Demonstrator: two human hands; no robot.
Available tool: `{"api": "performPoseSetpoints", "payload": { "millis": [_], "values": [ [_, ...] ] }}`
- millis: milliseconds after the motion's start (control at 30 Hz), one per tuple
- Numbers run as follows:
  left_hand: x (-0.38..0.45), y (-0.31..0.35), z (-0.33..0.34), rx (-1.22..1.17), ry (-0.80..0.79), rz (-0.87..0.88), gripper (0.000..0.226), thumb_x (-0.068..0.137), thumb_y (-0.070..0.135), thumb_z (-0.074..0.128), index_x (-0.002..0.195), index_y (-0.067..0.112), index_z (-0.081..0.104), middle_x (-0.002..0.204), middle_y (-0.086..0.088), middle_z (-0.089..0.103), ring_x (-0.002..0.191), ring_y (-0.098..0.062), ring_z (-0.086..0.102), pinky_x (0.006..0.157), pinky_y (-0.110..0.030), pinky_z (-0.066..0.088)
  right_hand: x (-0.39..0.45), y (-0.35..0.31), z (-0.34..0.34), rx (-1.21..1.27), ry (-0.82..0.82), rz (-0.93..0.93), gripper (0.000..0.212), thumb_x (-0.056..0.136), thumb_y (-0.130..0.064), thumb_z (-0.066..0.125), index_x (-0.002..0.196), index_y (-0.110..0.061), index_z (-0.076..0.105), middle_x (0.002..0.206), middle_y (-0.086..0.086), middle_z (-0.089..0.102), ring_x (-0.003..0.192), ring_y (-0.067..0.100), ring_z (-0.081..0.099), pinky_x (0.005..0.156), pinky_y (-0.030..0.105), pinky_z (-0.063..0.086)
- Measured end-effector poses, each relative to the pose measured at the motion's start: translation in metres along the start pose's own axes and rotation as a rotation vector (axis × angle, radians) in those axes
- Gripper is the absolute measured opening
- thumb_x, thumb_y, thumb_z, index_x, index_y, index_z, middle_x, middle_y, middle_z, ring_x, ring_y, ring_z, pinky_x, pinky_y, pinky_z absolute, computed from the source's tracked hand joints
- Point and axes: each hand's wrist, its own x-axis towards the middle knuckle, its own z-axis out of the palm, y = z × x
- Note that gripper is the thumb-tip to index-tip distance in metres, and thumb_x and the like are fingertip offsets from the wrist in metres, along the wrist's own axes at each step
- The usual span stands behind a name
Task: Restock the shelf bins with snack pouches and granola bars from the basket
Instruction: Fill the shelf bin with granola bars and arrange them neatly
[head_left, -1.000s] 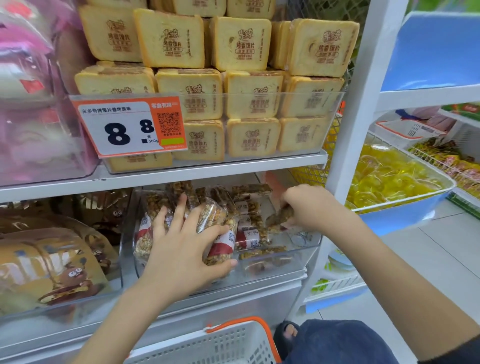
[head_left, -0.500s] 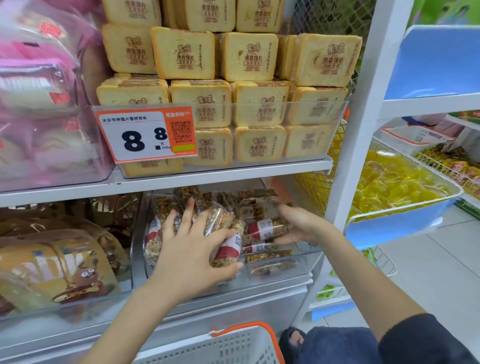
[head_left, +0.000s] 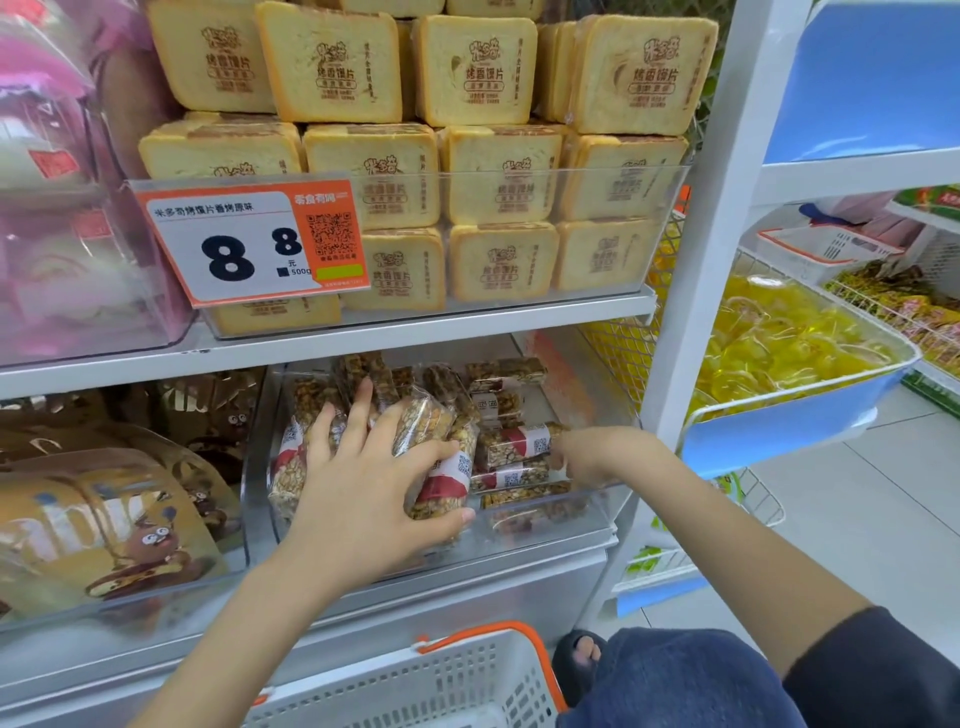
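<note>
A clear bin (head_left: 602, 512) on the lower shelf holds several granola bars in clear wrappers with red-and-white labels. My left hand (head_left: 363, 488) is spread over a bundle of upright bars (head_left: 441, 431) at the bin's left. Its index finger and thumb are closed around the front bar. My right hand (head_left: 602, 457) reaches into the bin's right side. Its fingertips touch the end of a bar lying flat (head_left: 514, 447) on a small stack. The white basket with an orange handle (head_left: 431, 686) sits below at the bottom edge, its inside hidden.
Above, a clear bin of toast-shaped packs (head_left: 498, 187) carries an orange price tag (head_left: 254, 244). Brown snack pouches (head_left: 104, 519) fill the bin to the left. A white shelf post (head_left: 696, 291) stands right of the bin, with a blue tray of yellow sweets (head_left: 795, 358) beyond.
My right hand has drawn back from the rear of the bin to the front right, at the ends of the flat bars. My left hand stays on the upright bundle.
</note>
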Motion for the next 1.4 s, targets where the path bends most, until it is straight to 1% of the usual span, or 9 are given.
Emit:
{"api": "performPoseSetpoints", "payload": {
  "millis": [100,267,400,500,667,800,1000,1200,1400],
  "values": [
    [0.0,0.0,-0.001,-0.004,-0.007,0.006,0.062,0.07,0.084,0.03,0.115,0.051,0.056,0.135,-0.011,0.053,0.138,-0.04,0.028,0.109,-0.051,0.007,0.001,-0.005,-0.004,-0.112,-0.055,0.024,0.05,0.091,0.003,0.046,0.139,-0.004,0.039,0.132,0.013,0.045,0.087,0.027,0.053,0.059,0.028,0.044],
    [0.0,-0.001,0.0,-0.003,0.004,0.012,0.06,0.07,0.083,0.031,0.114,0.051,0.057,0.133,-0.01,0.054,0.137,-0.04,0.03,0.108,-0.051,0.008,-0.006,-0.006,-0.016,-0.115,-0.123,-0.04,0.068,0.085,-0.038,0.07,0.14,-0.009,0.043,0.136,0.006,0.048,0.093,0.024,0.057,0.075,0.031,0.05],
    [0.0,-0.001,0.002,0.01,0.017,0.017,0.059,0.07,0.082,0.034,0.11,0.049,0.06,0.13,-0.012,0.057,0.135,-0.041,0.034,0.107,-0.051,0.011,-0.015,0.005,-0.024,0.186,-0.164,-0.127,0.061,0.09,-0.053,0.054,0.13,-0.008,0.052,0.118,0.002,0.059,0.088,0.016,0.061,0.07,0.022,0.05],
    [0.0,-0.001,0.003,0.022,0.027,0.018,0.058,0.07,0.082,0.034,0.109,0.049,0.06,0.129,-0.012,0.058,0.134,-0.041,0.036,0.106,-0.051,0.013,-0.017,0.009,-0.016,0.457,-0.267,-0.155,0.036,0.097,-0.05,0.041,0.106,-0.017,0.052,0.1,0.002,0.064,0.07,0.009,0.066,0.066,0.021,0.05],
    [-0.001,-0.001,0.002,0.011,0.026,0.015,0.059,0.07,0.082,0.034,0.11,0.048,0.061,0.13,-0.013,0.057,0.134,-0.041,0.035,0.107,-0.051,0.012,-0.009,0.013,-0.002,0.578,-0.12,-0.297,0.015,0.091,-0.026,0.064,0.093,-0.017,0.053,0.078,-0.008,0.059,0.075,0.009,0.059,0.067,0.018,0.046],
    [-0.001,-0.002,0.002,-0.001,0.018,0.013,0.06,0.069,0.081,0.034,0.112,0.048,0.06,0.131,-0.013,0.056,0.136,-0.041,0.032,0.108,-0.052,0.011,-0.005,0.018,-0.006,0.65,-0.02,-0.371,0.03,0.077,0.006,0.07,0.09,-0.016,0.056,0.081,-0.002,0.053,0.073,0.011,0.05,0.063,0.018,0.045],
    [-0.001,-0.001,0.0,-0.014,0.003,0.007,0.061,0.069,0.082,0.033,0.113,0.048,0.059,0.133,-0.013,0.054,0.137,-0.041,0.029,0.109,-0.053,0.009,0.009,0.005,0.01,0.539,0.095,-0.376,0.027,0.08,0.005,0.068,0.075,-0.02,0.06,0.079,-0.001,0.061,0.073,0.011,0.056,0.07,0.019,0.048],
    [-0.001,-0.002,0.002,0.003,0.001,0.016,0.061,0.07,0.083,0.032,0.115,0.049,0.057,0.133,-0.012,0.054,0.137,-0.04,0.03,0.109,-0.051,0.01,0.004,0.007,0.01,0.4,0.122,-0.159,0.017,0.083,-0.022,0.071,0.094,-0.015,0.061,0.091,-0.003,0.057,0.07,0.011,0.055,0.053,0.02,0.043],
    [-0.001,-0.004,0.003,0.023,-0.003,0.024,0.062,0.073,0.083,0.029,0.116,0.049,0.056,0.133,-0.011,0.054,0.136,-0.041,0.031,0.109,-0.051,0.011,0.002,0.002,0.011,0.489,0.156,-0.179,0.017,0.086,-0.01,0.067,0.101,-0.016,0.061,0.084,-0.009,0.053,0.074,0.009,0.051,0.061,0.017,0.042]
  ]
}}
